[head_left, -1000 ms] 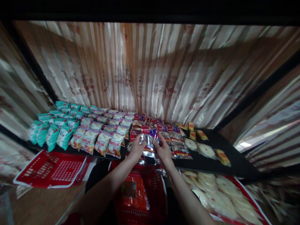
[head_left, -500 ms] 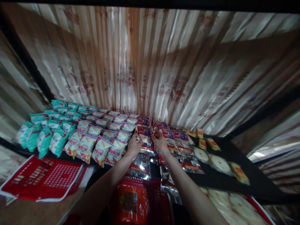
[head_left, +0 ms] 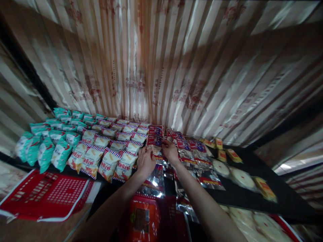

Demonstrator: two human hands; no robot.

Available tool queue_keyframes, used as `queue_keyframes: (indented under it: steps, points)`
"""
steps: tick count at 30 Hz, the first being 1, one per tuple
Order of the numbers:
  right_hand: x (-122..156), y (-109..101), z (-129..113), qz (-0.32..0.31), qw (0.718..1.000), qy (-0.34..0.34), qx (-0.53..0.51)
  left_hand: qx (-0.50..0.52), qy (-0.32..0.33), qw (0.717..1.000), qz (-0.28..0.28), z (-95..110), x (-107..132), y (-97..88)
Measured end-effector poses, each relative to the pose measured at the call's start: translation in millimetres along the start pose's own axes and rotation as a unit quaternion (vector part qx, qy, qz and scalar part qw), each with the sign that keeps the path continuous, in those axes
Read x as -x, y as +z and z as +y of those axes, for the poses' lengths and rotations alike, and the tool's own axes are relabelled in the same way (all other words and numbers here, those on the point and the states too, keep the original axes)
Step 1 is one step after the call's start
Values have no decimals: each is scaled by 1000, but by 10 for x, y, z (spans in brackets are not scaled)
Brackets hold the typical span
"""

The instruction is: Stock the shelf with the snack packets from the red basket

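Both hands are at a red and silver snack packet (head_left: 154,141) lying in a column of similar packets on the shelf. My left hand (head_left: 146,161) has its fingers curled on the packet's lower left edge. At the right edge, my right hand (head_left: 170,152) pinches the packet between thumb and fingers. Another red packet (head_left: 155,129) lies just behind it. Below the hands, a silver packet (head_left: 154,181) reflects light. To the right are more red and silver packets (head_left: 185,145) in overlapping columns.
White snack bags (head_left: 109,163) with striped tops stand left, beyond them teal bags (head_left: 60,153). Round pale packs (head_left: 242,178) and yellow packs (head_left: 234,155) lie right on the black shelf (head_left: 242,198). A red basket (head_left: 55,195) sits below left; striped sheeting (head_left: 141,60) hangs behind.
My left hand has shifted slightly down and closer to its fingers' curl on the packet's lower left edge. My right hand stays at the right edge. The view has tilted slightly.
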State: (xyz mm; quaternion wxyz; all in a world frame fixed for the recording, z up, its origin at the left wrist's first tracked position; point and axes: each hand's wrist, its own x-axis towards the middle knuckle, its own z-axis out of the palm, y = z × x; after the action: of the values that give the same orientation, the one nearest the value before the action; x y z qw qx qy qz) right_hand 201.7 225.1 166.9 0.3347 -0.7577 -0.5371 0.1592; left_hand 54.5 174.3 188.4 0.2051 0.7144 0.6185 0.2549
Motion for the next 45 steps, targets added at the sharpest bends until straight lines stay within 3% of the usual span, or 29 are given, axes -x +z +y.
queue_keyframes:
  steps: [10,18,22,26,30,33,38,45]
  points:
    - [63,45,-103,5,992,-14,127,-59,29,998,5,-44,-4,29]
    - [134,42,-54,48,992,-34,116,-129,83,987,50,-20,81,-11]
    - [271,-43,131,73,991,-59,92,-139,111,982,57,-4,163,-42]
    - [545,-174,430,100,990,-67,78,-72,168,982,47,133,389,12]
    - [910,-324,772,114,988,-71,72,4,240,971,-21,337,786,213]
    - [1217,-419,1027,132,987,-68,63,-8,260,961,-95,427,1124,418]
    - [1708,-519,1375,160,985,-37,44,-78,199,962,-168,455,1569,615]
    - [2035,-502,1490,149,988,40,-30,46,38,987,-147,353,1717,835]
